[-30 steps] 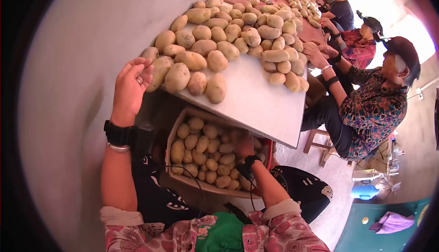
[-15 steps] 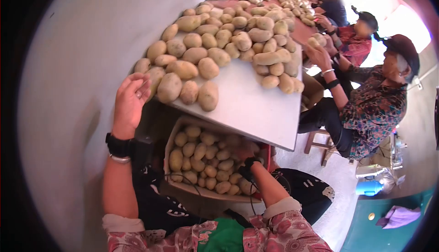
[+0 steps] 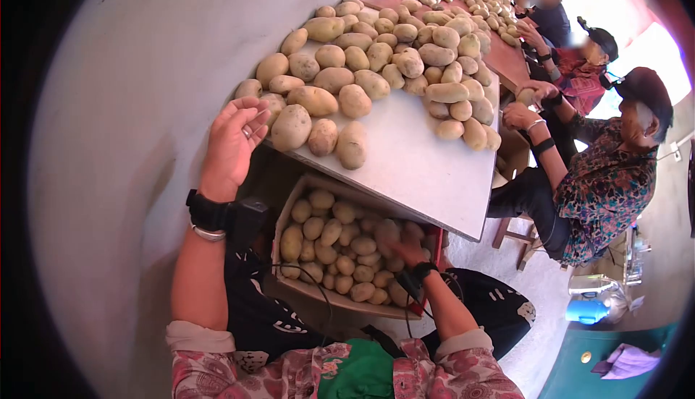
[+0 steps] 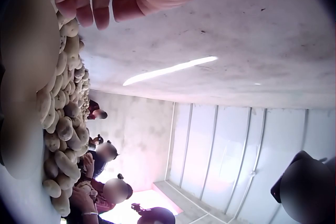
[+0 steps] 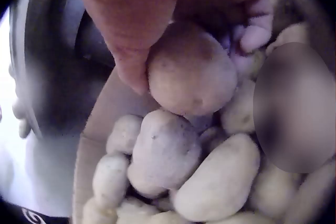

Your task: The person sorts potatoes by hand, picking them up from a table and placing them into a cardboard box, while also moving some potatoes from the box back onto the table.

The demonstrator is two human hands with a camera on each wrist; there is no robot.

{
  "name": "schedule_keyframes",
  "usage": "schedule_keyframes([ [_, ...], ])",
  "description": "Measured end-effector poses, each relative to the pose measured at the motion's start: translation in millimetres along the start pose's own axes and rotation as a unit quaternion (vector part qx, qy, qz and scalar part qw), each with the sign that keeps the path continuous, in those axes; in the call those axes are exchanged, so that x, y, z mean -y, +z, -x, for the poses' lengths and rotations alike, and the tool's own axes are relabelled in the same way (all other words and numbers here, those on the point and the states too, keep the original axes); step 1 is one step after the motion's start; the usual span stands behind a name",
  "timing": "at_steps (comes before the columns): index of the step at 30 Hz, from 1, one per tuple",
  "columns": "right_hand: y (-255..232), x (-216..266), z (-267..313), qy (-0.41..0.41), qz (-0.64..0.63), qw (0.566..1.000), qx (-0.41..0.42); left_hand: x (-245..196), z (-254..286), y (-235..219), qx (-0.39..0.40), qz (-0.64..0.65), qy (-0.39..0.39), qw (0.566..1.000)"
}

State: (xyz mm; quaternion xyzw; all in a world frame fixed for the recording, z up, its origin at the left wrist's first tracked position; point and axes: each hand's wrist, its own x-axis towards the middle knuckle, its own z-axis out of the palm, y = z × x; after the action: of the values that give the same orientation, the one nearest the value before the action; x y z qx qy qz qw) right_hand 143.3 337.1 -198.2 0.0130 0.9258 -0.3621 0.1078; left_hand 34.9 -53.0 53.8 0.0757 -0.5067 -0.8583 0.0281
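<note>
Down in the cardboard box (image 3: 347, 305), my right hand (image 3: 410, 248) holds a potato (image 5: 191, 71). The right wrist view shows the thumb along one side of it and the fingers on the other. Several more potatoes (image 5: 218, 179) lie beneath and around it. My left hand (image 3: 235, 138) is up at the table's left corner, with its fingers loosely bent and nothing in them. A large potato (image 3: 292, 128) lies right beside that hand on the tabletop (image 3: 427, 167). In the left wrist view, the fingers (image 4: 102, 6) hang over the potato rows.
A heap of potatoes (image 3: 405, 59) spreads along the table, close to the wall (image 3: 145, 109) on the left. At the right side sits a person in a patterned shirt (image 3: 601, 167), handling a potato, with others beyond. A wooden stool (image 3: 514, 236) stands under that person.
My right hand, blurred among the potatoes before, now shows with a potato at its fingers. My left hand keeps its place by the table corner. The neighbouring person's hands have come lower.
</note>
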Motion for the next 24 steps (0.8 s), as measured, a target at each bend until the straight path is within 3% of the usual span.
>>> schedule_keyframes([
  [1, -9.1, 20.0, 7.1, -0.002, -0.001, 1.0, 0.002, -0.4, 1.3, 1.2, -0.002, -0.002, 0.001, 1.0],
  [3, -25.3, 56.4, 20.2, 0.07, -0.003, 0.987, 0.142, 2.2, 3.0, 6.8, -0.007, -0.002, -0.002, 1.0],
  [4, -24.2, 65.1, 27.7, 0.073, -0.003, 0.987, 0.142, 4.5, 3.1, 8.8, -0.006, -0.001, -0.005, 1.0],
  [6, -12.1, 85.7, 35.5, 0.09, -0.137, 0.963, 0.216, 4.7, 1.8, 8.8, 0.014, 0.001, 0.003, 1.0],
  [10, -23.3, 135.6, 43.9, 0.024, -0.23, 0.946, 0.226, 5.0, 3.3, 13.2, 0.0, -0.004, -0.011, 1.0],
  [12, -53.6, 174.8, 41.2, -0.053, -0.291, 0.937, 0.188, 1.8, 1.8, 11.5, 0.007, -0.004, -0.006, 1.0],
  [13, -65.9, 187.9, 37.5, -0.054, -0.29, 0.936, 0.189, 0.2, 1.5, 9.6, 0.005, -0.004, -0.004, 1.0],
  [15, -94.9, 204.2, 27.6, -0.086, -0.352, 0.925, 0.112, 0.1, 0.6, 6.7, -0.001, 0.002, -0.011, 1.0],
  [19, -144.1, 211.3, -14.4, -0.038, -0.276, 0.96, 0.026, -5.7, 1.6, 3.9, 0.008, -0.004, -0.001, 1.0],
  [24, -138.2, 199.0, -54.0, -0.069, -0.21, 0.972, -0.082, -11.5, 4.6, 0.0, -0.019, 0.005, 0.001, 1.0],
])
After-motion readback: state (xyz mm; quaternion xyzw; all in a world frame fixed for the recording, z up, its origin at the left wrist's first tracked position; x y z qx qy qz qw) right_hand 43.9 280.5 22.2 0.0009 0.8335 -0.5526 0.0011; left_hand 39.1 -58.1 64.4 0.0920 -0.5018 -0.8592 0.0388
